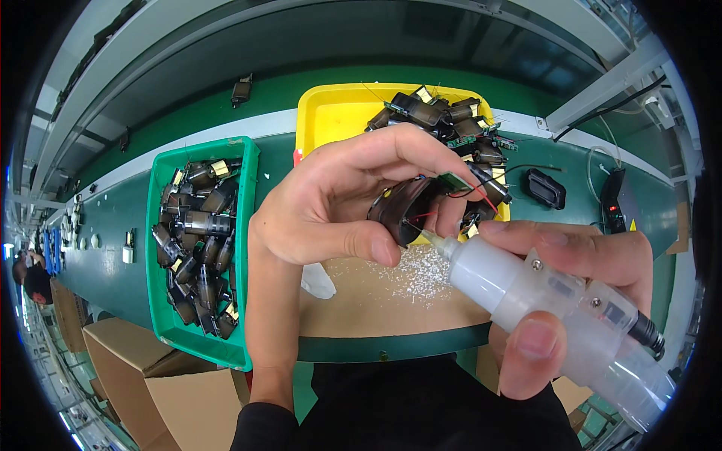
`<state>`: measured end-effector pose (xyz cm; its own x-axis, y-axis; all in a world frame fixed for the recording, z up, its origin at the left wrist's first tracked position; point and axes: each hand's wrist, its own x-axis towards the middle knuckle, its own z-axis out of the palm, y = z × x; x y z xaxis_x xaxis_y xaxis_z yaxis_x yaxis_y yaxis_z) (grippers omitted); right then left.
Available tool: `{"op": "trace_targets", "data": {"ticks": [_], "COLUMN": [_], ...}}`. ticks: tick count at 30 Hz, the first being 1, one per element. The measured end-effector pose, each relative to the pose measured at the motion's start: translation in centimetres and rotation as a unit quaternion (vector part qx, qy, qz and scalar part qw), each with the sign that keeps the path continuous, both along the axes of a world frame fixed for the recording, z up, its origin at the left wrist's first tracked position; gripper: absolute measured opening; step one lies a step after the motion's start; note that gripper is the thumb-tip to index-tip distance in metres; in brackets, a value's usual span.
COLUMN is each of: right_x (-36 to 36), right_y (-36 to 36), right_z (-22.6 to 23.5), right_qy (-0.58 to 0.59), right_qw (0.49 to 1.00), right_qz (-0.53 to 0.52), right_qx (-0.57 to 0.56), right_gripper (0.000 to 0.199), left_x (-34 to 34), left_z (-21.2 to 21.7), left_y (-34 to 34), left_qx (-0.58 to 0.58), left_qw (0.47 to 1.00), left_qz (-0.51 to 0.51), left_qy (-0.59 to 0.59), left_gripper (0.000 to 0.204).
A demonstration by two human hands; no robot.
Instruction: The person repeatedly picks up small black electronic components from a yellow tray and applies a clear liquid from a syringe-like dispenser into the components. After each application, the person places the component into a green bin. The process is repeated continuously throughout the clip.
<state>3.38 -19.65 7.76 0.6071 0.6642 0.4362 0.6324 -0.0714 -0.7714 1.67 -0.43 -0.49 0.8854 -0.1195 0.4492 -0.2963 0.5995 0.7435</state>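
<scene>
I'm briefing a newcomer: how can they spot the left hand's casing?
Find the yellow tray on the green table. In front of it, the left hand grips a dark brown casing with red wires and a small green circuit board. Unlike the units piled in the tray, it is held up, the tip of the white dispenser at its open end.

L arm: blk long sleeve (265, 428), plain, matte, approx. snug, its cuff (271, 407) ending partway up the forearm w/ a neat dark edge. Past that, L forearm (273, 338) is bare & slim, tapering a bit twd the sleeve. L hand (320, 199) bare too, thumbnail short. R hand (613, 259) likewise bare; thumb rounded at tip, nail trimmed short. Lower mid: blk cloth (436, 410) on the body, same dark tone as sleeve, matte; top vs. trousers, can't tell.
</scene>
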Motion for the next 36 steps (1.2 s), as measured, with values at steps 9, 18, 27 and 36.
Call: {"op": "trace_targets", "data": {"ticks": [9, 18, 27, 36], "right_x": [-0.1, -0.7, -1.4, -0.6], "right_y": [0.6, 0.2, 0.5, 0.2], "right_z": [-0.7, 0.1, 0.4, 0.0], "right_qy": [-0.02, 0.032, 0.103, 0.039], "right_qw": [0.998, 0.999, 0.993, 0.999], "right_qz": [-0.022, -0.034, -0.065, -0.014], "right_qx": [0.051, 0.003, 0.011, 0.022], "right_gripper": [0.044, 0.045, 0.048, 0.048], "left_x": [-0.2, -0.4, -0.5, -0.3], "left_z": [-0.1, -0.1, 0.1, -0.1], "left_y": [0.3, 0.2, 0.4, 0.4], "left_qx": [0.013, 0.009, 0.016, 0.011], "left_qw": [1.0, 1.0, 1.0, 1.0], "left_qz": [0.003, 0.003, 0.0, -0.002], "left_qy": [-0.016, 0.001, 0.007, -0.004], "left_gripper": [0.059, 0.062, 0.067, 0.068]}}
